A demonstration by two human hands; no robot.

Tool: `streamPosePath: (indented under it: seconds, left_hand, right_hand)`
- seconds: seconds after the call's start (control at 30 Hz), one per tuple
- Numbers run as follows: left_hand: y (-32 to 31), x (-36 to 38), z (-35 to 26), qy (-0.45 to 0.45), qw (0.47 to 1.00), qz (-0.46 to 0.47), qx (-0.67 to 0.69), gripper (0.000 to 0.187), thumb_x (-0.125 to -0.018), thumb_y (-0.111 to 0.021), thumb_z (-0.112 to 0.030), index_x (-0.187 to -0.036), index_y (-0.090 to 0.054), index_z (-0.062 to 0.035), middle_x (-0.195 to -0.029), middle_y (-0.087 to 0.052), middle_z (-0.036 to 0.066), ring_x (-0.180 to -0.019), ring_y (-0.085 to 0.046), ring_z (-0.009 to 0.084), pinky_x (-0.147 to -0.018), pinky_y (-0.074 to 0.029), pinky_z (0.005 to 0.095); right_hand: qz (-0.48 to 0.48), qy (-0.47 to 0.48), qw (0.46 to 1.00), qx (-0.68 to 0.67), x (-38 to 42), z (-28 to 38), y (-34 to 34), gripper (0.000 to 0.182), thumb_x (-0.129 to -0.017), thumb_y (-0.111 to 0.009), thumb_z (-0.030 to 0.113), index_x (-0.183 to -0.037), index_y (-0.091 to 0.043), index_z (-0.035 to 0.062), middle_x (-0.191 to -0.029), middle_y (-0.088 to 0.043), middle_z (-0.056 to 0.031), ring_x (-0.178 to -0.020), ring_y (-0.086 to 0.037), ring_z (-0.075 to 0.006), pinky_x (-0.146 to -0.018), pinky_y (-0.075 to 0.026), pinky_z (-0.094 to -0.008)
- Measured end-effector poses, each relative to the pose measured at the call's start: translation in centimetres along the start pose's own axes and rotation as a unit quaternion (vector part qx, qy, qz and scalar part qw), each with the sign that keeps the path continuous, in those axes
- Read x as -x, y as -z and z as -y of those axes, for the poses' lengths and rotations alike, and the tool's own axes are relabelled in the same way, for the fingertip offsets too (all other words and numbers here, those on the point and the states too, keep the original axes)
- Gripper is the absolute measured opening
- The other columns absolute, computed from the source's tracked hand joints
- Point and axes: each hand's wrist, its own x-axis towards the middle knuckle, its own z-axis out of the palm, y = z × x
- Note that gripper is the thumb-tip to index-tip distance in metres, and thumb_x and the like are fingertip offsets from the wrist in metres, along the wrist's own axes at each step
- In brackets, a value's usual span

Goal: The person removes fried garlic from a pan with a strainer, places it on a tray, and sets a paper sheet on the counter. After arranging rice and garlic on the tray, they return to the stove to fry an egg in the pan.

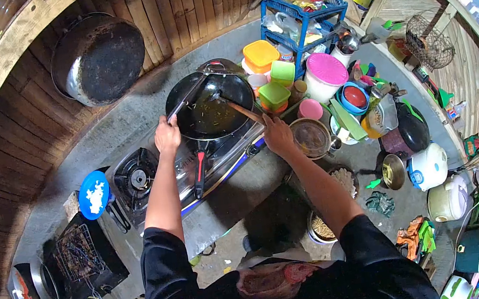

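A black wok [192, 125] with a red-and-black handle [200, 173] stands on the stove. Dark oil with small bits floating in it covers its bottom. My left hand [168, 136], at the wok's lower left, is closed on the long handle of a metal skimmer [188, 95]. The skimmer's head lies over the wok's far edge, and its exact shape is hard to make out. On the opposite side, my right hand [278, 135] grips a wooden-handled spatula [244, 112]. The spatula's tip reaches down into the middle of the wok.
Left of the wok is a bare gas burner [138, 178], with a blue plate [90, 205] of white food beyond. Plastic tubs [275, 95], a pink-lidded container [327, 70] and a brown bowl [311, 138] crowd the right. A blue rack [295, 12] stands behind.
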Motion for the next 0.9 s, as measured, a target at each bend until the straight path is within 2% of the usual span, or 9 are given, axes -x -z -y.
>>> streamPosePath:
  seconds: [0.1, 0.3, 0.47, 0.5, 0.57, 0.7, 0.77, 0.9]
  left_hand:
    - [0.6, 0.4, -0.6, 0.015, 0.999, -0.022, 0.042, 0.040, -0.090, -0.046, -0.041, -0.100, -0.051, -0.0029, -0.090, -0.061, 0.028, -0.090, -0.057, 0.0447, -0.077, -0.044, 0.0509]
    - [1.0, 1.8, 0.4, -0.011, 0.990, -0.084, 0.110, 0.035, -0.090, -0.048, -0.036, -0.097, -0.050, -0.0023, -0.089, -0.060, 0.027, -0.088, -0.056, 0.0454, -0.074, -0.043, 0.0495]
    - [2.1, 3.5, 1.9, 0.018, 0.982, -0.095, 0.165, 0.033, -0.090, -0.049, -0.034, -0.097, -0.050, -0.0023, -0.084, -0.059, 0.026, -0.082, -0.056, 0.0439, -0.070, -0.042, 0.0468]
    - [1.9, 3.7, 2.6, 0.002, 0.979, -0.115, 0.166, 0.032, -0.090, -0.050, -0.033, -0.098, -0.051, -0.0017, -0.083, -0.059, 0.025, -0.079, -0.057, 0.0424, -0.069, -0.043, 0.0456]
    - [1.8, 4.5, 4.2, 0.009, 0.979, -0.112, 0.170, 0.032, -0.090, -0.050, -0.032, -0.098, -0.051, -0.0012, -0.082, -0.059, 0.025, -0.079, -0.057, 0.0417, -0.069, -0.043, 0.0450]
    - [1.6, 6.9, 6.1, 0.017, 0.975, -0.122, 0.183, 0.032, -0.090, -0.050, -0.032, -0.097, -0.051, 0.0001, -0.079, -0.057, 0.024, -0.074, -0.057, 0.0396, -0.067, -0.042, 0.0439]
    - [1.1, 7.7, 7.1, 0.039, 0.975, -0.119, 0.185, 0.033, -0.091, -0.050, -0.032, -0.097, -0.050, 0.0000, -0.076, -0.056, 0.023, -0.070, -0.055, 0.0381, -0.066, -0.042, 0.0436]
    - [0.1, 8.6, 7.8, 0.057, 0.969, -0.145, 0.192, 0.034, -0.091, -0.049, -0.034, -0.096, -0.050, -0.0005, -0.076, -0.057, 0.022, -0.071, -0.055, 0.0374, -0.066, -0.042, 0.0438]
  right_hand:
    - [0.014, -0.006, 1.000, 0.019, 0.0, 0.0, -0.1, 0.049, -0.079, -0.054, 0.013, -0.127, -0.046, 0.0058, -0.094, -0.060, -0.0180, -0.087, -0.060, -0.0334, -0.076, -0.049, -0.0410]
    - [-0.032, 0.027, 0.999, 0.011, 0.4, 0.2, 0.7, 0.047, -0.078, -0.052, 0.009, -0.125, -0.047, 0.0037, -0.097, -0.059, -0.0182, -0.090, -0.058, -0.0335, -0.076, -0.049, -0.0421]
    - [-0.036, 0.039, 0.998, -0.015, 0.5, -1.0, 0.6, 0.042, -0.080, -0.051, 0.007, -0.122, -0.050, 0.0036, -0.100, -0.057, -0.0186, -0.091, -0.057, -0.0342, -0.081, -0.046, -0.0417]
    - [-0.035, 0.040, 0.998, -0.016, 0.5, -1.5, 0.3, 0.042, -0.080, -0.051, 0.007, -0.122, -0.050, 0.0036, -0.100, -0.057, -0.0186, -0.091, -0.057, -0.0342, -0.081, -0.046, -0.0417]
    - [-0.110, 0.081, 0.991, -0.007, 0.7, -2.3, -0.1, 0.045, -0.079, -0.050, 0.008, -0.124, -0.048, 0.0031, -0.093, -0.057, -0.0194, -0.084, -0.056, -0.0349, -0.075, -0.046, -0.0432]
    - [-0.088, 0.074, 0.993, -0.018, 0.7, -2.9, -0.1, 0.045, -0.080, -0.050, 0.008, -0.124, -0.049, 0.0039, -0.092, -0.057, -0.0201, -0.082, -0.056, -0.0353, -0.075, -0.046, -0.0440]
    - [-0.038, 0.029, 0.998, -0.028, 0.8, -2.5, 0.8, 0.040, -0.082, -0.050, 0.008, -0.122, -0.051, 0.0047, -0.101, -0.057, -0.0194, -0.087, -0.055, -0.0360, -0.079, -0.045, -0.0440]
    - [-0.027, 0.027, 0.999, -0.016, 0.6, -2.3, 0.3, 0.039, -0.083, -0.049, 0.009, -0.123, -0.051, 0.0055, -0.101, -0.057, -0.0198, -0.088, -0.055, -0.0359, -0.079, -0.045, -0.0439]
